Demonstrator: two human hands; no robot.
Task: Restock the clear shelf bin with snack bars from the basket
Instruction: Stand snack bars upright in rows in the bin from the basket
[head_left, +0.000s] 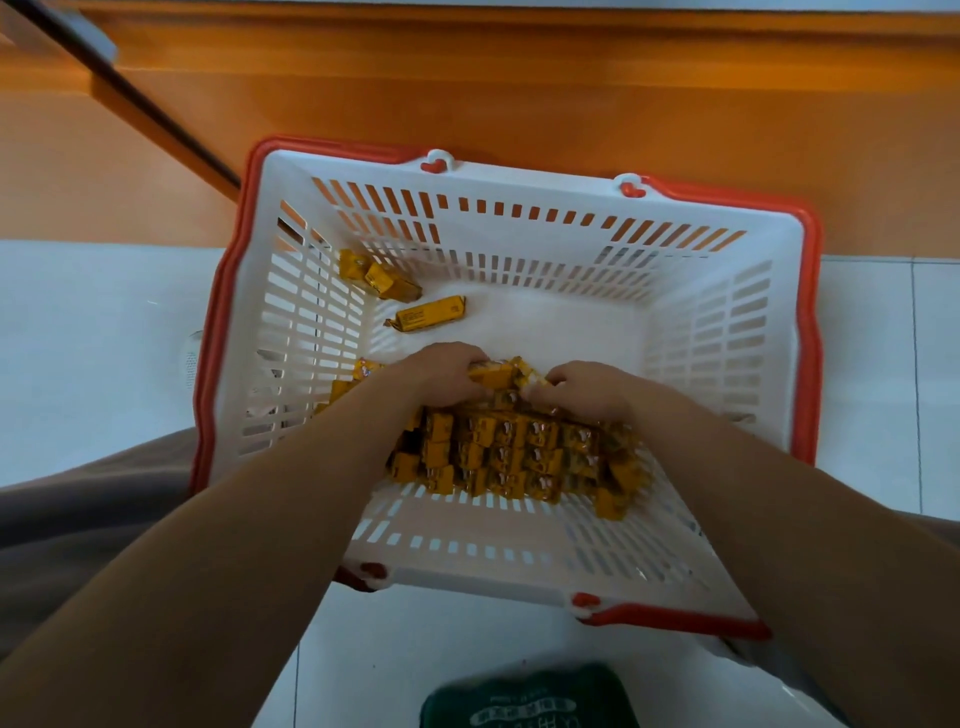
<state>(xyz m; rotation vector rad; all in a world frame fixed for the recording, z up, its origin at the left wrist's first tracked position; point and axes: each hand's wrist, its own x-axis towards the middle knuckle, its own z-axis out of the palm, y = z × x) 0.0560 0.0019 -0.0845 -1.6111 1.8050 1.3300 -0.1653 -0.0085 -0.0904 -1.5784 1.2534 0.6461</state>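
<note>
Both hands are down in the white basket (524, 179) on the floor (98, 343). The left hand (448, 372) and right hand (589, 388) each curl around yellow snack bars (511, 453) on top of the pile. A few loose bars (427, 314) sit in the far-left corner.

The white slotted plastic basket (519, 189) has a grid of narrow rectangular slots in all four walls and a red-orange band (810, 338) round its rim, with red-orange clips at the handle mounts. Inside it, the yellow-orange wrapped snack bars (498, 452) carry small dark and white print; those packed in rows show a repeated dark brown mark on each end. The pale grey-white tiled floor (93, 338) is crossed by thin dark grout lines. Along the floor's far edge runs a warm orange wood-look panel (519, 93), cut by a diagonal black strip (145, 109). At the near edge lies a dark green pad (530, 701) with white lettering, and at the left edge dull grey-brown fabric (78, 530).
</note>
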